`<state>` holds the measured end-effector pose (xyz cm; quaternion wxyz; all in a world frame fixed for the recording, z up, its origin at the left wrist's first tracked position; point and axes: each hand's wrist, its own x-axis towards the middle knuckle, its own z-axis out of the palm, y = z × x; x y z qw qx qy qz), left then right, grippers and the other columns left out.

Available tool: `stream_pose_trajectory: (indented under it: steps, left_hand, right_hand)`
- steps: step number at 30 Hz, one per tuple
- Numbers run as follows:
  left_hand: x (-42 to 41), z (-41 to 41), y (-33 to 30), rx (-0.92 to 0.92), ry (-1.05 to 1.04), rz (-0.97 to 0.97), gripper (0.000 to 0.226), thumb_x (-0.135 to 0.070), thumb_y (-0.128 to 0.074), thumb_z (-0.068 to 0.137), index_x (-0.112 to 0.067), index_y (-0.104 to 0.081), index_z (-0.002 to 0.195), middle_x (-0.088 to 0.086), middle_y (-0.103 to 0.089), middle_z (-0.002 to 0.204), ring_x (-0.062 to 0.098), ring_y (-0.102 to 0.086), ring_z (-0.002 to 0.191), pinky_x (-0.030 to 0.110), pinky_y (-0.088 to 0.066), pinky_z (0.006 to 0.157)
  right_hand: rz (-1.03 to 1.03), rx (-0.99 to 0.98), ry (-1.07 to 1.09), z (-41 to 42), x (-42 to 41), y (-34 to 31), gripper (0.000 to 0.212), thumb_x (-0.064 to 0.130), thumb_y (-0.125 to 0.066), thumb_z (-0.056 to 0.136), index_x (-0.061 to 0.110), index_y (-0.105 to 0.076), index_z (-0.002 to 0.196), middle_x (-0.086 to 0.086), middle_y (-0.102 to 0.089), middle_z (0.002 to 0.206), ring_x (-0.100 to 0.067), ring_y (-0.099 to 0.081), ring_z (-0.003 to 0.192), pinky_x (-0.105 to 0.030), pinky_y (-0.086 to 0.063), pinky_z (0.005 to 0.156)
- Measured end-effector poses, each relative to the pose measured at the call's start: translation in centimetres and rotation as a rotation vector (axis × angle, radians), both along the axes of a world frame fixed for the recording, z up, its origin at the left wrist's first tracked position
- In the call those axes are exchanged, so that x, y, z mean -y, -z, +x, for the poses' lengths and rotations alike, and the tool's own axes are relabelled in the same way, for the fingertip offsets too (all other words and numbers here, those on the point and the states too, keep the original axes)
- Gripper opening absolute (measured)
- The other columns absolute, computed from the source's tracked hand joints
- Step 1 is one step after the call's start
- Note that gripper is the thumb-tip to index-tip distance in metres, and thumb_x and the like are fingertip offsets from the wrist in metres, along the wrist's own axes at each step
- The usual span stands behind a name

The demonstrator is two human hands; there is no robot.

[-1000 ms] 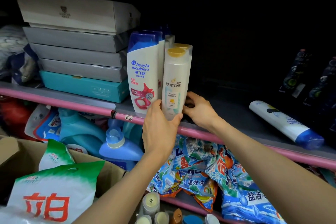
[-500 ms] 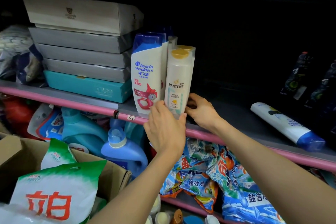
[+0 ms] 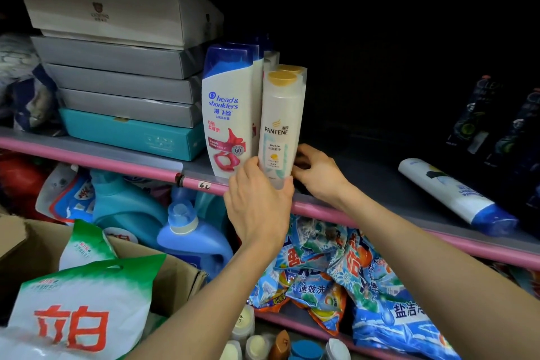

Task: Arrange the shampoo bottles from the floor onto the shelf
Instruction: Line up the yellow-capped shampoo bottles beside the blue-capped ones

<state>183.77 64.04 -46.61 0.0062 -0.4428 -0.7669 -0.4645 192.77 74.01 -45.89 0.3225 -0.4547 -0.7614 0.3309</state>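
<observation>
A white Pantene bottle [image 3: 277, 128] with a yellow cap stands upright at the front edge of the pink-edged shelf [image 3: 365, 213], wrapped in clear film together with a second yellow-capped bottle directly behind it. I see the left hand [image 3: 260, 207] closed around its lower front, thumb on the left face and fingers curling round the base. The right hand [image 3: 318, 172] rests at the pack's lower right side, fingers bent against it; how firmly it grips I cannot tell. Touching the pack on the left stands a Head & Shoulders bottle [image 3: 230, 114], white with a blue cap, with more blue-capped bottles lined up behind it. Left of these lies a stack of flat boxes [image 3: 122, 67], grey above a teal one. Well to the right, a white tube with a blue cap [image 3: 455, 193] lies on its side on the same shelf, with dark bottles [image 3: 479, 117] behind it. Below the shelf sit blue detergent jugs [image 3: 190, 240] and colourful detergent bags [image 3: 350, 280]; a cardboard box [image 3: 175, 275] at lower left holds green-and-white bags [image 3: 84, 301].
</observation>
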Motion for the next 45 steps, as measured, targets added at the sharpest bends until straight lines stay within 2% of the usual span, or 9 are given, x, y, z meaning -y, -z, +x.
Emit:
stream_pose_trajectory:
  steps: [5, 10, 13, 17, 23, 30, 36, 42, 45]
  left_hand:
    - [0.9, -0.2, 0.1, 0.021, 0.111, 0.025, 0.054, -0.034, -0.065, 0.084, -0.012, -0.043, 0.129, 0.005, -0.050, 0.129, 0.023, -0.045, 0.118, 0.038, -0.041, 0.098]
    - [4.0, -0.7, 0.0, 0.123, 0.210, 0.112, 0.048, -0.018, -0.064, 0.085, -0.010, -0.044, 0.128, 0.009, -0.047, 0.126, 0.023, -0.044, 0.117, 0.025, -0.030, 0.095]
    - [6.8, -0.9, 1.5, 0.174, 0.242, 0.093, 0.037, -0.017, -0.060, 0.087, -0.011, -0.050, 0.122, 0.007, -0.051, 0.120, 0.017, -0.051, 0.104, 0.027, -0.038, 0.093]
    - [10.9, -1.4, 6.3, 0.190, 0.274, -0.052, 0.024, -0.015, -0.060, 0.088, -0.012, -0.057, 0.112, 0.005, -0.058, 0.110, 0.019, -0.057, 0.099, 0.026, -0.041, 0.086]
    - [16.4, -2.8, 15.4, 0.159, 0.367, -0.568, 0.024, -0.019, -0.057, 0.088, -0.015, -0.062, 0.111, 0.010, -0.061, 0.111, 0.029, -0.060, 0.103, 0.040, -0.048, 0.088]
    - [20.1, -3.1, 22.9, -0.092, 0.532, -1.005, 0.038, -0.029, -0.052, 0.090, -0.021, -0.050, 0.127, 0.007, -0.050, 0.132, 0.030, -0.050, 0.116, 0.039, -0.045, 0.095]
    - [20.9, -2.4, 26.9, -0.295, 0.593, -1.065, 0.065, -0.014, -0.047, 0.092, -0.024, -0.018, 0.149, 0.007, -0.029, 0.149, 0.029, -0.034, 0.132, 0.038, -0.030, 0.106]
    - [21.0, -1.6, 29.2, -0.409, 0.507, -0.963, 0.052, -0.008, -0.040, 0.094, -0.017, -0.027, 0.143, 0.010, -0.037, 0.139, 0.028, -0.038, 0.125, 0.037, -0.033, 0.101]
    - [20.9, -1.4, 29.9, -0.432, 0.494, -0.941, 0.051, -0.006, -0.046, 0.091, -0.015, -0.033, 0.139, 0.011, -0.042, 0.133, 0.030, -0.043, 0.120, 0.038, -0.042, 0.095]
  right_hand:
    - [0.006, -0.001, 0.000, 0.6, 0.7, -0.7, 0.037, 0.026, -0.065, 0.088, 0.020, -0.056, 0.123, 0.003, -0.065, 0.113, -0.014, -0.062, 0.107, -0.023, -0.048, 0.086]
    - [0.211, -0.024, 0.156, 2.3, 4.4, -2.6, 0.041, 0.021, -0.062, 0.089, 0.015, -0.052, 0.128, -0.004, -0.064, 0.115, -0.016, -0.060, 0.106, -0.030, -0.049, 0.094]
    - [0.312, -0.127, 0.192, 3.1, 8.3, -2.2, 0.029, 0.015, -0.060, 0.087, 0.016, -0.057, 0.116, 0.005, -0.065, 0.098, -0.006, -0.060, 0.093, -0.019, -0.048, 0.086]
    - [0.148, -0.161, 0.126, 3.5, 13.7, 2.0, 0.023, 0.009, -0.059, 0.087, 0.015, -0.059, 0.109, 0.011, -0.062, 0.086, 0.004, -0.056, 0.078, -0.008, -0.043, 0.073]
    - [-0.218, 0.153, -0.013, 2.9, 20.0, 12.2, 0.022, 0.011, -0.061, 0.089, 0.011, -0.059, 0.111, 0.002, -0.063, 0.095, -0.007, -0.058, 0.081, -0.023, -0.047, 0.081]
    - [-0.392, 0.661, -0.315, 1.5, 25.0, 21.6, 0.039, 0.022, -0.057, 0.088, 0.024, -0.051, 0.126, -0.002, -0.053, 0.131, -0.021, -0.052, 0.119, -0.033, -0.046, 0.095]
    - [-0.208, 1.011, -0.481, 1.5, 26.4, 25.0, 0.051, 0.017, -0.053, 0.093, 0.023, -0.037, 0.140, -0.003, -0.043, 0.140, -0.025, -0.052, 0.120, -0.037, -0.046, 0.089]
    - [-0.083, 1.075, -0.516, 1.1, 26.8, 27.3, 0.062, 0.007, -0.047, 0.094, 0.015, -0.020, 0.149, -0.007, -0.029, 0.153, -0.026, -0.045, 0.129, -0.036, -0.044, 0.098]
    - [-0.033, 1.104, -0.529, 1.4, 27.3, 28.7, 0.050, 0.005, -0.043, 0.096, 0.011, -0.031, 0.144, -0.013, -0.038, 0.146, -0.028, -0.046, 0.127, -0.036, -0.043, 0.098]
